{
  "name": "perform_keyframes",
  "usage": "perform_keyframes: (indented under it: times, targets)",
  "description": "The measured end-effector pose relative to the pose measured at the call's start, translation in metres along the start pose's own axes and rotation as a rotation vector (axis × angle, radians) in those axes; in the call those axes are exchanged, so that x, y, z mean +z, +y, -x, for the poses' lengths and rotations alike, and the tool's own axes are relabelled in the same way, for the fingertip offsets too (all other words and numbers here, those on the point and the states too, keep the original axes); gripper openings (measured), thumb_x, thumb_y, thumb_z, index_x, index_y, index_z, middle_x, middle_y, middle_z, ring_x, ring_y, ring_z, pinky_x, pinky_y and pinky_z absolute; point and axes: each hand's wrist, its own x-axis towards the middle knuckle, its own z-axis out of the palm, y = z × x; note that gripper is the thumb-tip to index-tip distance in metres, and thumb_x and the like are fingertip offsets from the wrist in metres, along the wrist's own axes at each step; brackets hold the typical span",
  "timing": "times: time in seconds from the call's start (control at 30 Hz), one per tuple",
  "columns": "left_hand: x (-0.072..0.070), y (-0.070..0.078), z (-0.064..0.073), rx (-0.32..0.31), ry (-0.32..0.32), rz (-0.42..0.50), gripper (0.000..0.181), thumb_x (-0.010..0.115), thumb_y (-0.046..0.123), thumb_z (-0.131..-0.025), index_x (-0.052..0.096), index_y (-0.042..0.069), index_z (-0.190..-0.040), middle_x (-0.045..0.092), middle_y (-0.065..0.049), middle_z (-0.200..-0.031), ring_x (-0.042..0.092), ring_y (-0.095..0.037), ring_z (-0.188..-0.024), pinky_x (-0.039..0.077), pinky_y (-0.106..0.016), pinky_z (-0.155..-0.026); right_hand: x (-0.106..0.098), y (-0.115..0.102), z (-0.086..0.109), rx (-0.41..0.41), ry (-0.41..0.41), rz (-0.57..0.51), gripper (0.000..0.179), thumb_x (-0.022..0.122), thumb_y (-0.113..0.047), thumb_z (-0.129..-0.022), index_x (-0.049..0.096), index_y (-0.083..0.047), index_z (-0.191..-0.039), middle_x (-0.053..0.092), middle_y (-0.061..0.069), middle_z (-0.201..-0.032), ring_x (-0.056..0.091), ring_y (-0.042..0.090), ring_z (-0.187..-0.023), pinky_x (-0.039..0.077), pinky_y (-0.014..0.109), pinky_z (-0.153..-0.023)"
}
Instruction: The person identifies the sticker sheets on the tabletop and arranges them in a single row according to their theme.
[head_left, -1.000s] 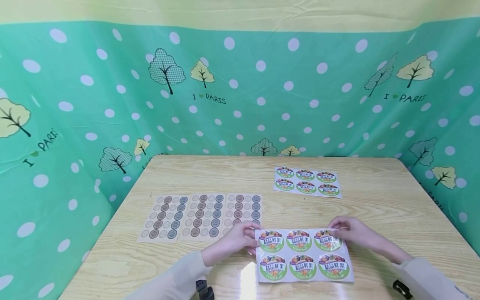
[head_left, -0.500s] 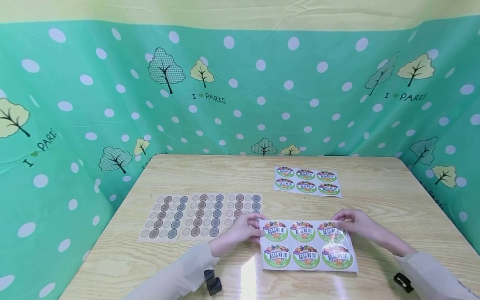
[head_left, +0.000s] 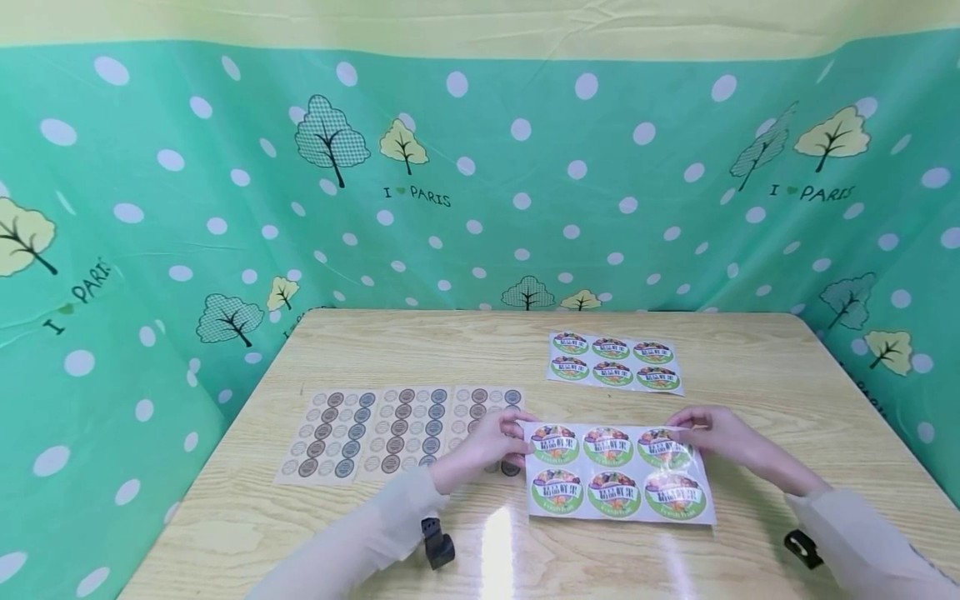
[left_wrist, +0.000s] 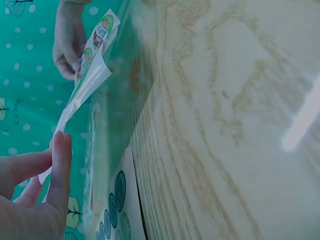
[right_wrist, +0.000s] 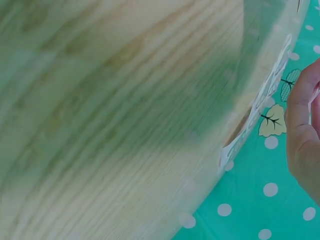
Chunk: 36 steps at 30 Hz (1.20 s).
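Note:
Both hands hold a white sheet of round fruit stickers [head_left: 617, 492] by its upper corners. My left hand [head_left: 489, 442] pinches the left corner, thumb in front. At the right corner, my right hand [head_left: 716, 433] grips between thumb and fingers. The left wrist view shows the sticker sheet [left_wrist: 82, 87] raised over the table and slightly bent, with the left hand [left_wrist: 37, 195] near and the right hand [left_wrist: 69, 42] at its far end. Only part of the right hand [right_wrist: 305, 130] enters the right wrist view.
A matching sticker sheet [head_left: 615, 363] lies farther back on the wooden table [head_left: 420, 350]. On the left are three kraft sheets of small round labels, the left one [head_left: 326, 435], the middle one [head_left: 405, 433] and the right one [head_left: 483, 400], partly behind the left hand. A green dotted curtain [head_left: 480, 183] surrounds the table.
Both hands have carried the sticker sheet away from the body and a little to the right. The left hand now overlaps the right kraft sheet more. The sheets on the table have stayed put.

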Motion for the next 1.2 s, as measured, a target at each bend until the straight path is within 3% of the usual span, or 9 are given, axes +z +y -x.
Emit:
perform_keyframes:
  times: [0.33,0.73,1.2]
  targets:
    - [-0.001,0.000,-0.015,0.009,0.026,-0.058,0.042,0.062,-0.011,-0.070,0.057,0.001,-0.110,0.057,-0.008,-0.074,0.055,-0.012,-0.050,0.054,-0.029,-0.054,-0.006,-0.001,-0.008,0.001,0.005,0.001,0.039,0.061,-0.026,-0.082,0.057,0.006,-0.105,0.057,0.006,-0.086,0.055,0.012,-0.073,0.050,0.024,-0.058]
    - [-0.002,0.002,-0.027,-0.001,0.041,-0.050,0.042,0.061,-0.012,-0.071,0.057,0.001,-0.111,0.050,-0.005,-0.071,0.055,-0.013,-0.048,0.054,-0.028,-0.052,-0.007,0.003,-0.019,0.035,0.016,-0.016,0.041,0.062,-0.025,-0.082,0.055,0.007,-0.107,0.057,0.006,-0.086,0.056,0.013,-0.075,0.051,0.025,-0.060]
    - [-0.004,0.003,-0.034,0.036,0.062,-0.089,0.042,0.060,-0.015,-0.069,0.058,-0.001,-0.108,0.053,-0.006,-0.069,0.055,-0.013,-0.050,0.054,-0.029,-0.051,-0.006,0.002,-0.026,0.038,0.006,-0.031,0.039,0.061,-0.022,-0.083,0.055,0.009,-0.106,0.057,0.006,-0.085,0.056,0.013,-0.073,0.051,0.026,-0.059]
